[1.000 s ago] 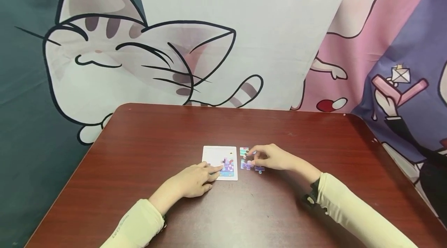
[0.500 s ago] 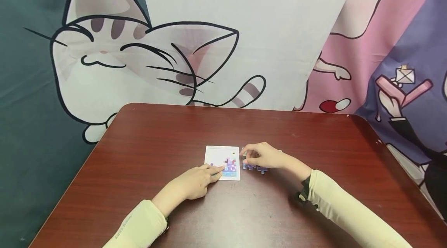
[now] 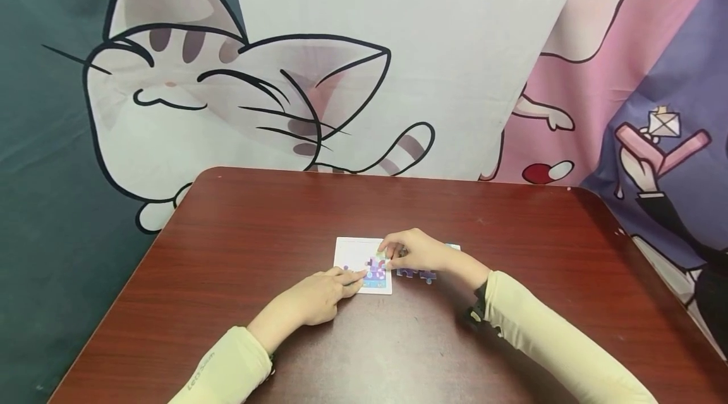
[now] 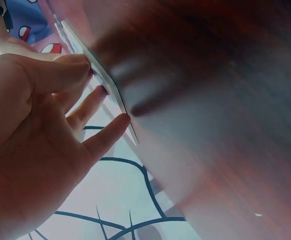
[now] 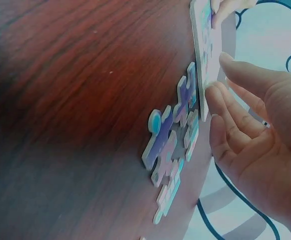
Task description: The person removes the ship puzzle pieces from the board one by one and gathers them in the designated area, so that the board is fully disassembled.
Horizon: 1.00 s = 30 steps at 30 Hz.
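A white puzzle board [image 3: 349, 248] lies on the table, with joined purple and blue pieces [image 3: 375, 271] in its lower right part. My left hand [image 3: 320, 296] rests on the board's lower left, its fingers extended over the edge; the left wrist view shows fingertips touching the board's rim [image 4: 116, 96]. Over the board's right side, my right hand [image 3: 418, 251] pinches a small pale puzzle piece [image 3: 381, 254], mostly hidden by the fingers. In the right wrist view, that hand's thumb and fingertips meet close to the board [image 5: 202, 95], and the piece cannot be made out.
Several loose puzzle pieces [image 5: 160, 140] lie on the table just right of the board, partly under my right forearm in the head view. The brown table [image 3: 256, 220] ends at a cartoon-printed cloth backdrop [image 3: 455, 43].
My right hand has moved left from the loose pieces to above the board's right side, bringing a piece with it. The left hand stays on the board. The head view has shifted slightly.
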### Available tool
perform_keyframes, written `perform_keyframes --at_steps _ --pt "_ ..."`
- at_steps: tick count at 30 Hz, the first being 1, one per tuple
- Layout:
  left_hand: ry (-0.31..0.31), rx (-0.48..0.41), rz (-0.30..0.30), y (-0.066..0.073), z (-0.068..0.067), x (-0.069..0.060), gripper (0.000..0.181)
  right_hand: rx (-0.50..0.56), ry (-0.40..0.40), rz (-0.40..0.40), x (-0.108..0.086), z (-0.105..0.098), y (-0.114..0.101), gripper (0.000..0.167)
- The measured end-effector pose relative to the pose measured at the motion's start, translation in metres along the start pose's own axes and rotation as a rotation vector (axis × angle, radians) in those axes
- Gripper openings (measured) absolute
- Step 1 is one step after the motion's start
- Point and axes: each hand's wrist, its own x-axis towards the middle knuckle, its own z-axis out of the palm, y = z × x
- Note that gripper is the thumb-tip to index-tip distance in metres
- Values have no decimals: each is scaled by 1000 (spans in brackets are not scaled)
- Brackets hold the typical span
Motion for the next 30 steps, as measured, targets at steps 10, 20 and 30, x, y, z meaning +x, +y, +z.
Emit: perform_keyframes --at_steps 10,20,30 --pt "-4 -32 -13 -1 -1 -1 60 -37 -18 8 11 3 -3 26" --pt "7 -13 -13 -1 0 -1 59 -2 -67 80 16 1 -9 29" --pt "26 12 -11 2 2 -1 49 -12 -39 201 24 1 -20 25"
